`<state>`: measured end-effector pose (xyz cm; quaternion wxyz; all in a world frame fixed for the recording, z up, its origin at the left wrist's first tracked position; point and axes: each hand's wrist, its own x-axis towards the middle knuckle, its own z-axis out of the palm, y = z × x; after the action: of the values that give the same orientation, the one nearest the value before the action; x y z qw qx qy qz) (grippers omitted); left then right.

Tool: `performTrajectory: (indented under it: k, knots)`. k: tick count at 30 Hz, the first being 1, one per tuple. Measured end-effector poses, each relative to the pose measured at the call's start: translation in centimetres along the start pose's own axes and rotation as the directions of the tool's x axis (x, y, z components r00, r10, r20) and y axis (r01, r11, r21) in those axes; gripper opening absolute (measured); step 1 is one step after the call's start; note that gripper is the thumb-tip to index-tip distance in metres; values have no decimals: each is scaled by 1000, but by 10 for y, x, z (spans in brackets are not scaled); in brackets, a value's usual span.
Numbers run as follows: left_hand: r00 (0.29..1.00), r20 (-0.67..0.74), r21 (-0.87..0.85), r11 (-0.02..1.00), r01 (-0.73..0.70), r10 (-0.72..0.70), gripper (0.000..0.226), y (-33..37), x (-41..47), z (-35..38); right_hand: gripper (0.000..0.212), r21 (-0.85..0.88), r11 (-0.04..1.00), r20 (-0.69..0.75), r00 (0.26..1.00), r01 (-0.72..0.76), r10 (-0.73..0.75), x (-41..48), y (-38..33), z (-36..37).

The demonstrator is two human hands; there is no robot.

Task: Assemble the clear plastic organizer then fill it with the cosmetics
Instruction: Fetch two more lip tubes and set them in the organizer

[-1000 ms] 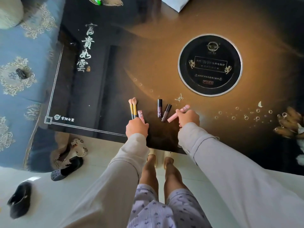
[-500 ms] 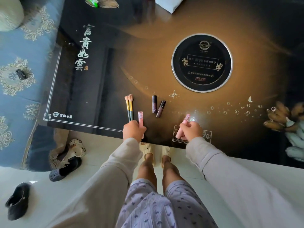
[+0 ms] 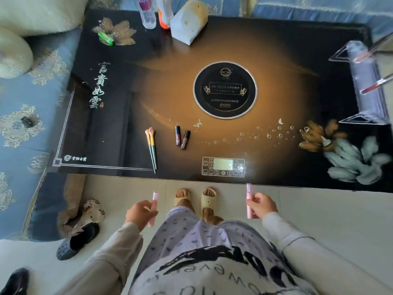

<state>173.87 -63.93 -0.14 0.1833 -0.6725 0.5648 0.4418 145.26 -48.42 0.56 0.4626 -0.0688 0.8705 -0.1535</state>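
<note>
So we are gripping one pink tube (image 3: 154, 206) in our left hand (image 3: 139, 211), a second pink tube (image 3: 248, 201) in our right hand (image 3: 262, 205), likely carrying both to the clear organizer (image 3: 365, 81) on the desk (image 3: 148, 81), far right.

富貴如雲 in white calligraphy on the black table (image 3: 148, 71); shirt (image 3: 212, 273) lettering illegible
</note>
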Motion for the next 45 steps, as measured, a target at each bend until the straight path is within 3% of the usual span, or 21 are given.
performTrajectory:
  k: [7, 11, 15, 19, 24, 28, 31, 34, 39, 45]
  knots:
    - [993, 94, 308, 946, -104, 78, 16, 22, 13, -17, 21, 185, 980, -146, 984, -70, 98, -23, 37, -7]
    - [969, 191, 527, 816, -238, 159, 12, 53, 24, -27, 17, 285, 943, -164, 960, -172, 225, -54, 72, 13]
    - [934, 275, 657, 665, -356, 229, 19, 87, 31, -26, 26, 363, 870, -83, 918, -334, 388, -84, 110, 53]
    - [891, 367, 655, 605, -452, 269, 29, 120, 30, -8, 28, 436, 769, -23, 848, -468, 529, -116, 142, 96]
    - [782, 533, 650, 434, -624, 324, 28, 160, 3, 36, 29, 515, 618, 48, 740, -594, 671, -152, 167, 138]
    - [684, 642, 568, 385, -728, 346, 26, 183, -22, 78, 31, 549, 519, 129, 679, -656, 722, -169, 191, 151]
    - [648, 689, 560, 330, -760, 325, 27, 193, -37, 106, 30, 611, 449, 155, 655, -652, 739, -172, 209, 144]
    - [662, 688, 608, 261, -750, 297, 28, 200, -43, 132, 30, 658, 410, 155, 646, -631, 747, -164, 229, 123]
    - [746, 629, 744, 109, -659, 218, 33, 215, -54, 170, 30, 697, 412, 125, 666, -587, 736, -145, 275, 65]
    - [744, 622, 750, 90, -656, 243, 32, 244, -80, 226, 27, 769, 438, 18, 699, -467, 715, -126, 325, -8]
